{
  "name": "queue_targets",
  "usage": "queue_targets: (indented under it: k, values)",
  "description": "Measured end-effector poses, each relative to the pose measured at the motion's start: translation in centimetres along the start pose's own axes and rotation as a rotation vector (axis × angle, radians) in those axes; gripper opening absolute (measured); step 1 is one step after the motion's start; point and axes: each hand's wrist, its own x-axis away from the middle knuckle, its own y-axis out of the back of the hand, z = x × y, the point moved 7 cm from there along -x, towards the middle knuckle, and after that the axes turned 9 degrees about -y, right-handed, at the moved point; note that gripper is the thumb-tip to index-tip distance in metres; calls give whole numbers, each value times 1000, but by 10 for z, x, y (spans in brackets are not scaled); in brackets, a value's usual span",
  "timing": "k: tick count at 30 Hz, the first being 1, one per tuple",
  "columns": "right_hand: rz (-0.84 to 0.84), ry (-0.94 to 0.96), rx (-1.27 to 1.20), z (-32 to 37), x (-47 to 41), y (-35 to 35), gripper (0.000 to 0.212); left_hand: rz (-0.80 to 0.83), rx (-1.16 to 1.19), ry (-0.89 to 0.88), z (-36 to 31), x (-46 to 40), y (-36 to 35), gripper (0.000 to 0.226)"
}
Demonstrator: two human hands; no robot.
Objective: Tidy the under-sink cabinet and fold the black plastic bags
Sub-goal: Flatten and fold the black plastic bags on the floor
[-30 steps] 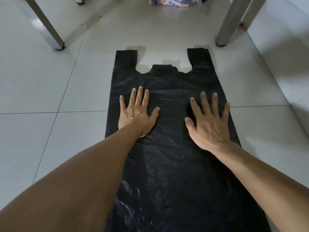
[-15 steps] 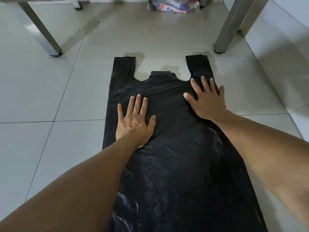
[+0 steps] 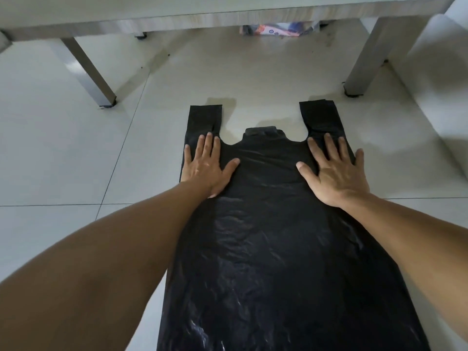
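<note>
Both bare forearms reach forward from the lower corners of the view, converging slightly toward the middle. The left hand [image 3: 206, 168] lies flat, palm down, fingers straight and close together, thumb spread out to the right. The right hand [image 3: 336, 173] also lies flat, palm down, its fingers straight and fanned a little wider, thumb angled out to the left. The two hands sit side by side at about the same height, well apart.
</note>
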Motion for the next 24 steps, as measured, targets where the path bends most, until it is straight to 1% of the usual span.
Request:
queue_targets:
  k: [10, 12, 15, 16, 18, 21, 24]
  values:
    - [7, -9, 17, 0, 0, 0, 77, -21, 5, 107, 30, -19, 7, 86]
    - [12, -11, 16, 0, 0, 0, 77, -62, 7, 137, 20, -16, 14, 87]
    - [10, -6, 0, 0, 0, 2, 78, -131, 22, 62, -24, -3, 19, 89]
    - [10, -6, -9, 1, 1, 3, 78, -123, 34, 38, -38, 1, 16, 90]
    - [8, 0, -12, 1, 2, 4, 79, -77, 55, 52, -52, 9, 4, 92]
    - [1, -1, -28, 1, 2, 5, 81, -38, 28, 87, -48, 17, -11, 93]
    - [17, -4, -44, 0, 1, 2, 83, -58, -18, 82, -48, 18, -12, 91]
